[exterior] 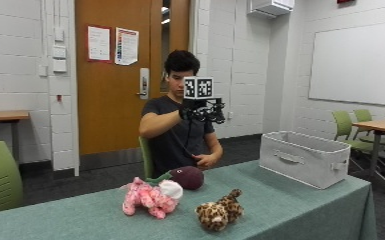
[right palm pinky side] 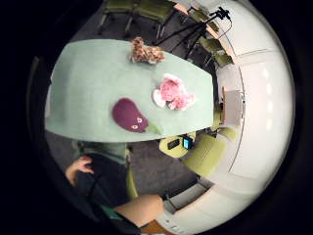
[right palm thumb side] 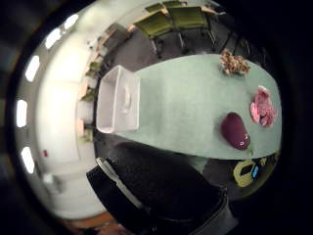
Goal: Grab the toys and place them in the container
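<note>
Nearest the outside camera on the green tablecloth [exterior: 292, 210], the spotted brown leopard plush [exterior: 219, 210] lies beside the pink-and-white plush animal [exterior: 151, 196], with the dark purple plush eggplant [exterior: 188, 177] just behind them. Beyond, the gloved right hand [exterior: 196, 111] is raised at chest height, holding no toy (whether its fingers are curled or relaxed I cannot tell). The white fabric container [exterior: 303, 157] sits well apart at the table's far end, so a toy could likely slip out on the long carry or catch the container's rim.
</note>
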A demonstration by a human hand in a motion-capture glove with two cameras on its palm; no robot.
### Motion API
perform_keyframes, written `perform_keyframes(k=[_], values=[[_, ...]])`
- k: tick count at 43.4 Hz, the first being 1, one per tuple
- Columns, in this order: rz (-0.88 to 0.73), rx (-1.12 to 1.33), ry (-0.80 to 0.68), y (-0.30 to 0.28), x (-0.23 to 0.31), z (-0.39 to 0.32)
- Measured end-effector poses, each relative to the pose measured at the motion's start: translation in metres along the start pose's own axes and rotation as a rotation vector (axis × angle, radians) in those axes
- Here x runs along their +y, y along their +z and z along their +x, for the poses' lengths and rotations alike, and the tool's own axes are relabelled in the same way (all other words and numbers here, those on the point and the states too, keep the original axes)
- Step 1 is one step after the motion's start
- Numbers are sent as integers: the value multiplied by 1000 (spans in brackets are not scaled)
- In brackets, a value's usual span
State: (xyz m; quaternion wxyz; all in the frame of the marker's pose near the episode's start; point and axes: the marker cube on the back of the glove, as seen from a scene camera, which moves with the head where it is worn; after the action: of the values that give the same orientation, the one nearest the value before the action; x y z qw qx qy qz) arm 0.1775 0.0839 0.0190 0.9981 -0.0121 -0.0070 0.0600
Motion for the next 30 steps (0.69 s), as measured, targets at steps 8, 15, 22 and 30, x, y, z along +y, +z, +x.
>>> perform_keyframes(k=[8, 15, 22, 30], values=[[-39, -13, 32, 59, 16, 44], [-56, -6, 65, 117, 19, 67], [-132, 9, 84, 169, 20, 81], [-183, 14, 101, 206, 17, 94]])
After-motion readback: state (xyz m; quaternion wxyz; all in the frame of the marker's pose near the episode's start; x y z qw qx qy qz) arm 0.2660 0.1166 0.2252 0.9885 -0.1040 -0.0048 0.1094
